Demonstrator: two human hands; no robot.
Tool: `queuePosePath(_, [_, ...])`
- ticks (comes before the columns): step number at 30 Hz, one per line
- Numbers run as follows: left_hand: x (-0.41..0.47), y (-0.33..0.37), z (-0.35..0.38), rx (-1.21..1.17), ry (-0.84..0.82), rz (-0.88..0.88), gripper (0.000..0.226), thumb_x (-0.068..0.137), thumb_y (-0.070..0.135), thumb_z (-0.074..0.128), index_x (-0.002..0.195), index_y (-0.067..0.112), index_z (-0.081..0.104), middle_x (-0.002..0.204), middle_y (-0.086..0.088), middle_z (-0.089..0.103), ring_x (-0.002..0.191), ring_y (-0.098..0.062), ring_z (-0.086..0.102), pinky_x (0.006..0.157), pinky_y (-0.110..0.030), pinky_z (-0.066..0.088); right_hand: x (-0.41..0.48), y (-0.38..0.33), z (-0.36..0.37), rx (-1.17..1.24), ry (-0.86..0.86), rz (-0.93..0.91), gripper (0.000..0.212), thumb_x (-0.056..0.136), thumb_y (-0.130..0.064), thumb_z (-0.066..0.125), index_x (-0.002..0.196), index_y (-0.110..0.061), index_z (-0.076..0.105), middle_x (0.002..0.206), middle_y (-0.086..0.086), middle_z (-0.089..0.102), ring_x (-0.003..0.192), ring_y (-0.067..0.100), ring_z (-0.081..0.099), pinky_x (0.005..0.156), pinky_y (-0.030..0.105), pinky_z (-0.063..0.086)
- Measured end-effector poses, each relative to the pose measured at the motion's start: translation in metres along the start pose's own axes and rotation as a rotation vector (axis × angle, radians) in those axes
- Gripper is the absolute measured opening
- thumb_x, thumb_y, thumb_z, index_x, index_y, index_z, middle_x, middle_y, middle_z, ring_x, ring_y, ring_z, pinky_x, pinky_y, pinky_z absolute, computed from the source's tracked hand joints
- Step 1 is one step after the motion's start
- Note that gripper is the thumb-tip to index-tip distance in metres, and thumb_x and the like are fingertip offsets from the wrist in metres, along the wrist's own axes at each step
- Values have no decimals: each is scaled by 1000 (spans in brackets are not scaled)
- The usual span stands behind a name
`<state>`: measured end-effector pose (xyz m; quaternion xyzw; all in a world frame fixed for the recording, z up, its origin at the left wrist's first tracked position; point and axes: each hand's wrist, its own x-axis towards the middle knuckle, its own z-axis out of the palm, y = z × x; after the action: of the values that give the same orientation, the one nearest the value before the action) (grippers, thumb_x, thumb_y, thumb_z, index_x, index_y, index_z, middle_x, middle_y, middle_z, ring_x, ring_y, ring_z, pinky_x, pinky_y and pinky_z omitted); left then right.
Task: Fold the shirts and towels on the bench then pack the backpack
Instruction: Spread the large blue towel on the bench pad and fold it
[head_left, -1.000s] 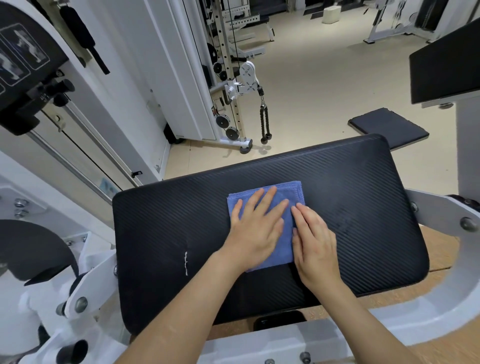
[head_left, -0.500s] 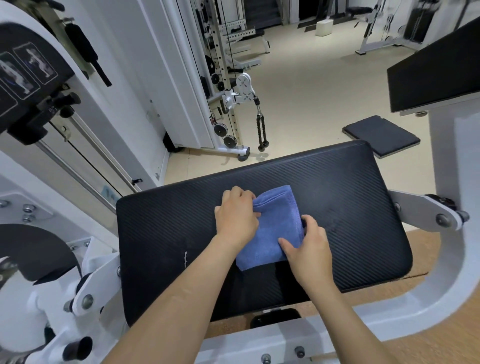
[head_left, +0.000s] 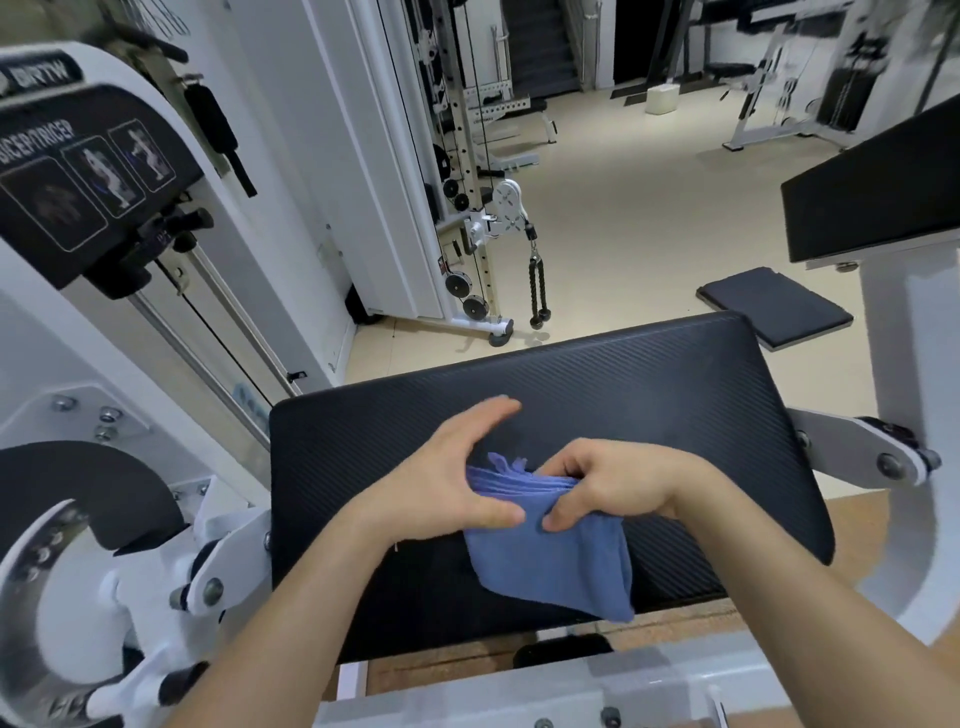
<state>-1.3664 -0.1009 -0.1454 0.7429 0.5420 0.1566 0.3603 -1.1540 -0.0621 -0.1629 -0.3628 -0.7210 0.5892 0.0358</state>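
Note:
A folded blue towel (head_left: 556, 566) hangs lifted above the black padded bench (head_left: 649, 395), its lower corner drooping toward the near edge. My right hand (head_left: 608, 486) grips the towel's top folded edge, fingers curled round the stacked layers. My left hand (head_left: 441, 486) is at the towel's left side with fingers spread and mostly straight, thumb touching the cloth near the fold. No shirts or backpack are in view.
A white arm-curl machine (head_left: 104, 260) stands at the left, its frame wrapping the bench. A cable tower (head_left: 478, 234) with a rope handle is beyond. A dark floor mat (head_left: 774, 306) lies right of the bench, under another black pad (head_left: 878, 197).
The towel lay flat under both palms, then both hands gathered it. Now my right hand has lifted it off the bench and my left hand has loosened its hold.

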Motion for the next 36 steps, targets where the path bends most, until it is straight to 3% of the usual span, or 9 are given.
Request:
queuePosePath(2, [5,8,3,303,-142,35,74,66,52,74,132,44,43,115,39,48,106,17,43,93,-15,32,-1,-20,-3,-190,7,-20,9,80,-17,72,81,-25,74,71,-12,66,66,6,59,63,25,45])
queuePosePath(4, [8,14,-2,496,-63,1,41,76,49,72,111,32,59,94,18,61,90,-3,54,84,-27,38,0,-33,-6,-443,224,-79,6,79,-22,71,84,-22,73,73,-10,63,68,8,56,60,28,42])
queuePosePath(7, [8,9,-15,785,423,128,26,82,43,68,103,28,66,97,10,59,102,-13,51,102,-39,28,2,-41,-2,-846,752,-301,16,82,-25,68,98,-22,70,86,-7,54,83,14,51,67,30,35])
queuePosePath(11, [-5,-18,5,989,771,361,15,78,24,66,92,19,68,90,-2,59,97,-24,55,104,-45,26,2,-2,24,-1143,1018,-499,24,74,-9,70,97,-14,69,89,4,59,84,26,57,75,38,39])
queuePosePath(16, [-31,-71,80,1086,512,302,13,66,10,69,73,19,63,66,0,51,64,-22,52,80,-35,42,6,82,78,-1244,769,-538,15,82,-10,58,93,-13,68,89,5,61,95,27,63,89,36,45])
queuePosePath(21, [-45,-88,110,1016,424,296,27,78,13,57,101,9,70,104,-10,65,95,-29,61,94,-40,48,8,109,98,-1085,693,-426,29,68,-4,74,95,-11,65,96,11,61,86,27,61,74,32,52])
queuePosePath(26, [-55,-84,107,846,227,210,46,60,28,85,102,14,76,109,-2,72,99,-17,69,88,-31,56,2,102,98,-1095,607,-421,27,81,-20,49,100,-12,67,108,6,68,86,23,67,68,29,56])
queuePosePath(30, [-65,-73,94,525,153,-6,25,73,31,70,98,28,70,96,14,71,91,-7,66,77,-26,55,-6,92,94,-842,491,-251,21,86,-35,46,97,-22,57,85,-6,63,75,18,58,63,32,47])
queuePosePath(36, [-45,-75,70,147,131,-204,7,93,33,50,88,30,46,67,8,56,64,-14,52,65,-34,43,0,91,80,-240,507,-117,13,89,-40,62,97,-32,56,78,-10,63,65,6,55,64,29,46])
